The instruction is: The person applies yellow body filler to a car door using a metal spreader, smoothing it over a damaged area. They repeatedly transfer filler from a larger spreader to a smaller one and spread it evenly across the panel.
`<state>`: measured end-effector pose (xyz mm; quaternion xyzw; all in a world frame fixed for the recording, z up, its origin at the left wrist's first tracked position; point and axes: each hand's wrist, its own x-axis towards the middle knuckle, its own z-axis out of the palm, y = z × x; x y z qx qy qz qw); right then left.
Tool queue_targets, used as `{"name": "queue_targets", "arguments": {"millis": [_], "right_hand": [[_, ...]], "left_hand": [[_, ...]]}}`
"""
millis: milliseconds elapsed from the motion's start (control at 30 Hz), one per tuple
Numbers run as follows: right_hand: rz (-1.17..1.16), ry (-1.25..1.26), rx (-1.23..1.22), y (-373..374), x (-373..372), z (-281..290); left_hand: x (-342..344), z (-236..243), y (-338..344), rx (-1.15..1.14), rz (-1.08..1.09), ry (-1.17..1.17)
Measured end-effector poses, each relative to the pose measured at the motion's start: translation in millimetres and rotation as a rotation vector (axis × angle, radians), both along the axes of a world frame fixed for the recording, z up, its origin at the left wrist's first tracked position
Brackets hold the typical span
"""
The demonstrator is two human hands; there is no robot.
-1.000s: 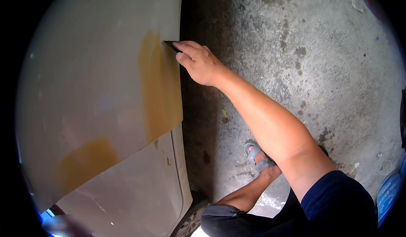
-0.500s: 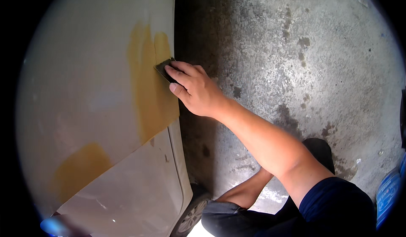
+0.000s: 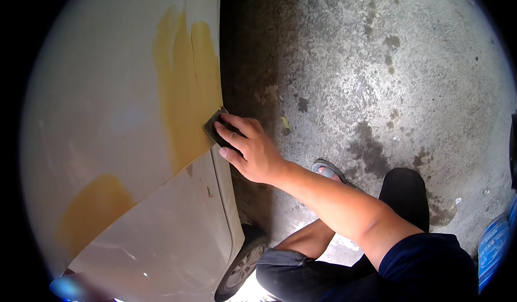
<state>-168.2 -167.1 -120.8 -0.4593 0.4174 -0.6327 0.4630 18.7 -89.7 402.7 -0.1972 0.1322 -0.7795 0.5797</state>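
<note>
My right hand (image 3: 253, 154) grips a thin dark square spreader (image 3: 210, 130), pressing it on the edge of a pale car body panel (image 3: 97, 86). The blade lies at the lower right of a long streaky yellow coating patch (image 3: 180, 86), near the seam with the lower panel (image 3: 167, 226). My fingers lie over the blade, with my thumb at its lower side. A second, rounded yellow patch (image 3: 94, 210) is on the panel at lower left. My left hand is not in view.
Stained concrete floor (image 3: 404, 86) lies right of the car. My legs and a grey sandal (image 3: 328, 170) are below my arm. A wheel (image 3: 242, 264) shows at the bottom. A blue and white object (image 3: 493, 245) stands at the right rim, its shape partly cut off.
My right hand and the spreader have moved steadily down along the panel edge. The yellow patch behind the blade now shows as streaks reaching the edge, with a fine line in it.
</note>
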Motion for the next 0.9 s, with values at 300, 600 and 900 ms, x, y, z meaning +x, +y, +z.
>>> {"name": "queue_targets", "arguments": {"millis": [300, 600, 900], "right_hand": [[0.079, -0.024, 0.022, 51.0, 22.7, -0.2], [0.153, -0.294, -0.25, 55.6, -54.7, 86.9], [0.062, -0.256, -0.817, 18.7, -44.5, 252.3]], "left_hand": [[36.8, 30.5, 6.5, 0.054, -0.199, 0.333], [0.0, -12.4, 0.9, -0.284, -0.467, 1.775], [-94.0, -87.9, -18.3, 0.423, -1.403, 3.675]]}}
